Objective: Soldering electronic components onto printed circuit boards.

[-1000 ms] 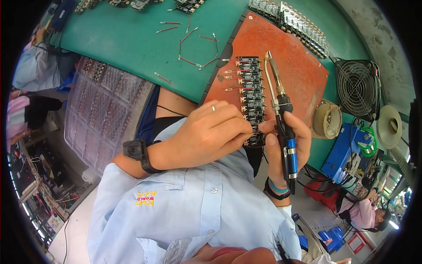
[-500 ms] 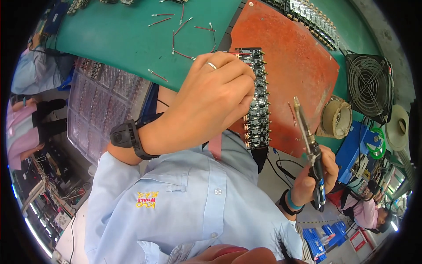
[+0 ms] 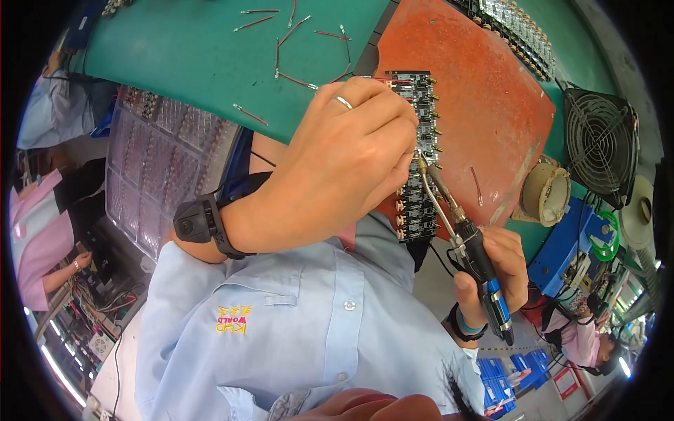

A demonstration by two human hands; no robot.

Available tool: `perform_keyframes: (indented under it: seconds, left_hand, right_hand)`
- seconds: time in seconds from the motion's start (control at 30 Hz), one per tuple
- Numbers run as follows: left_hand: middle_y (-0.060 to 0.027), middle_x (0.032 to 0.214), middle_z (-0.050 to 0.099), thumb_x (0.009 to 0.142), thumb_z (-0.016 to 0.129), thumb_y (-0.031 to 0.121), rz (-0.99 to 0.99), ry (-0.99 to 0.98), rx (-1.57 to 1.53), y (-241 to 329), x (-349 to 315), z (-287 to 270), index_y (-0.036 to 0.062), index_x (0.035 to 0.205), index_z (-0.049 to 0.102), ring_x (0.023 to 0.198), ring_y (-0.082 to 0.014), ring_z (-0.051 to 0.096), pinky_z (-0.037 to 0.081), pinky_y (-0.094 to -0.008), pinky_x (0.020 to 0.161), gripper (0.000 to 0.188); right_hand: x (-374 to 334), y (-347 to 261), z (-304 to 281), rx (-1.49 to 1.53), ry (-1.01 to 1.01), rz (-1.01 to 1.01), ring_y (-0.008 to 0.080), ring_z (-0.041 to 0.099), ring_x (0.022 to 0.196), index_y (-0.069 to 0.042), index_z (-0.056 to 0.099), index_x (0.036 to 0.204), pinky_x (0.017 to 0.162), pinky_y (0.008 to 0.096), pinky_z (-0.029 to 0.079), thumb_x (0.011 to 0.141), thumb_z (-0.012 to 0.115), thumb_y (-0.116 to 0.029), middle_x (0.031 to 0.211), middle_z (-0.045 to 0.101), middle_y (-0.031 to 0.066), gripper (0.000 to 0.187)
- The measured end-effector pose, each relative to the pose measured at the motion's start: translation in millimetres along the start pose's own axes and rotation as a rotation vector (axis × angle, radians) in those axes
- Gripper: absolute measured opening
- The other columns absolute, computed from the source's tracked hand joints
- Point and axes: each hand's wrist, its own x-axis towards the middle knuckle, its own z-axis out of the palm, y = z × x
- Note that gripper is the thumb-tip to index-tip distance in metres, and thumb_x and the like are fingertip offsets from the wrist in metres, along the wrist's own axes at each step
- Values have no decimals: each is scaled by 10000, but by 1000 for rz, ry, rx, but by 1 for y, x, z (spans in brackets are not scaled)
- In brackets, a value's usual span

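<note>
A long black circuit-board strip [image 3: 419,210] with a row of small components lies along the left part of the orange-red mat. My left hand [image 3: 361,144] is bent over its upper half, fingers closed; the fingertips and whatever they pinch are hidden beneath the hand. A thin red wire [image 3: 400,81] crosses the strip's far end, just beyond my knuckles. My right hand [image 3: 502,270] grips a soldering iron [image 3: 481,259] with a black and blue handle and a thin metal tube alongside. Its tip is at the strip, close to my left fingertips.
Several short red wires [image 3: 253,114] are scattered on the green table mat [image 3: 175,42]. The orange-red mat [image 3: 484,91] holds one loose wire. To the right stand a round tan holder [image 3: 547,193], a black fan [image 3: 600,140] and a blue device [image 3: 562,245]. Clear compartment trays [image 3: 161,168] sit left.
My right hand has brought the soldering iron leftward, its tip now at the board strip. My left hand and the strip have shifted slightly right in view.
</note>
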Motion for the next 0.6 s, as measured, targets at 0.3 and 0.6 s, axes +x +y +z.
perform_keyframes:
  seconds: [0.3,0.6]
  left_hand:
    - [-48,990,618,722,673,26,-1,-19,-11,0,1,-1,56,774,594,1018,-284,550,424,-399,895,99]
    - [-50,981,617,717,675,23,4,-8,-11,-1,1,1,52,769,587,1001,-282,548,429,-392,881,107]
  right_hand:
    - [2,-1,1,-38,-11,-8,302,640,835,31,592,1020,729,383,526,683,827,-164,932,667,205,455]
    - [2,-2,-1,-101,-28,-59,303,644,818,37,579,1042,709,382,529,702,832,-224,929,663,212,497]
